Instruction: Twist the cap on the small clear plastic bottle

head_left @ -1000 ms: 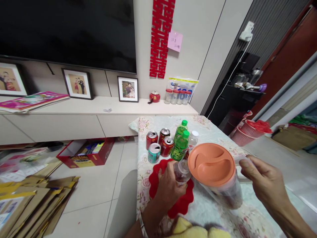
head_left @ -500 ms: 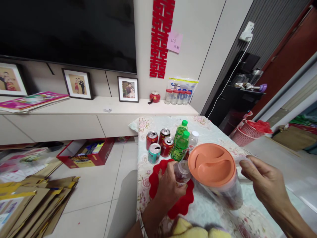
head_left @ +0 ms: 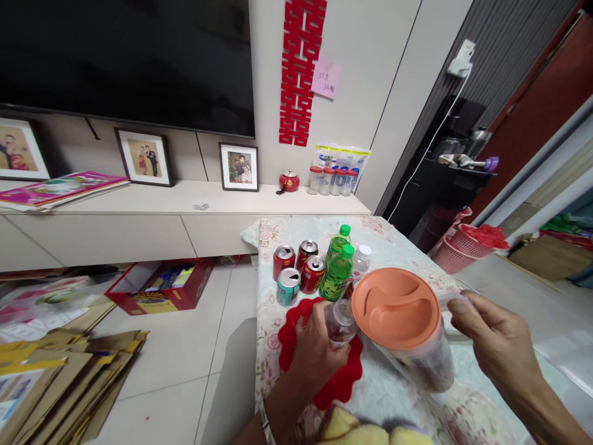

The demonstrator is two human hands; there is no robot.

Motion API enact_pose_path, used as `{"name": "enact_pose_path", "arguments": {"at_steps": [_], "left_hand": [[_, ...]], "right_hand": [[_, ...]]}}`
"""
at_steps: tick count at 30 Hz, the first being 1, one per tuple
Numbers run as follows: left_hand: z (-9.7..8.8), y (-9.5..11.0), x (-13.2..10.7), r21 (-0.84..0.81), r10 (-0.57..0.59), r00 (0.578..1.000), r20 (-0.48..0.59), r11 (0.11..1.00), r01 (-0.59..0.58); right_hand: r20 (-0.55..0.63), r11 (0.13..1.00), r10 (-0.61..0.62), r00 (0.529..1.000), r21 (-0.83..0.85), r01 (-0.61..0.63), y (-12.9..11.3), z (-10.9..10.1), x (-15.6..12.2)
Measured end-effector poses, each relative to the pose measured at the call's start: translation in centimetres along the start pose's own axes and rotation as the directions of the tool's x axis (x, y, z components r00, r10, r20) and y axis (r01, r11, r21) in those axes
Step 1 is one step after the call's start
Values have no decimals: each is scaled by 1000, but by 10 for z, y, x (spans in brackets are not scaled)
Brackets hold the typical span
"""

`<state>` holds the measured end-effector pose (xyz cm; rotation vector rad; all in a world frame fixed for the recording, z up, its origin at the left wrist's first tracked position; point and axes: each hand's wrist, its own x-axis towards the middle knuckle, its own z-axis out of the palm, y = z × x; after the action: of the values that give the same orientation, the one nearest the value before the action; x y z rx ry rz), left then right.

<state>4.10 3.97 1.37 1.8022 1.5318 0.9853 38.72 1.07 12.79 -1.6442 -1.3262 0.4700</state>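
My right hand (head_left: 493, 334) grips the handle of a clear plastic pitcher (head_left: 433, 364) with an orange lid (head_left: 398, 309). The pitcher is tilted to the left, its spout side against the mouth of a clear bottle (head_left: 340, 324). Dark contents show low in the pitcher. Around that bottle my left hand (head_left: 315, 352) is wrapped, above a red scalloped mat (head_left: 340, 380). Whether liquid is flowing I cannot tell. Just behind stand two green-capped bottles (head_left: 337, 275), a white-capped bottle (head_left: 362, 259) and several drink cans (head_left: 313, 274).
A floral tablecloth (head_left: 370, 232) covers the table. A yellow cloth (head_left: 365, 432) lies at its near edge. Behind is a white cabinet (head_left: 176, 201) with framed photos and red-lidded jars (head_left: 331, 182). Flattened cardboard (head_left: 88, 377) and a red box (head_left: 162, 287) are on the floor at left.
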Motion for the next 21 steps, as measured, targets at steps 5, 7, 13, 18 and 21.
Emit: {"name": "enact_pose_path", "arguments": {"at_steps": [5,7,13,18,21], "left_hand": [[7,-3,-1,2,-6,1000,-29,1000,6],[8,-4,-1,0,-9,1000,-29,1000,9],[1,-3,0,-41,-5,999,45,999,7],[1,-1,0,-30,-21,999,24,999,22],[4,-3,0,-13,-10,1000,-15,1000,10]], "right_hand": [[-2,1000,4,1000,-6,-4,2,-2,1],[-2,1000,1,1000,-9,-1,3,-2,2],[-5,1000,0,1000,-15,0,4,-1,2],[-9,1000,1,1000,-18,-1,5,-3,3],[-5,1000,2,1000,-18,-2,4,-4,3]]}}
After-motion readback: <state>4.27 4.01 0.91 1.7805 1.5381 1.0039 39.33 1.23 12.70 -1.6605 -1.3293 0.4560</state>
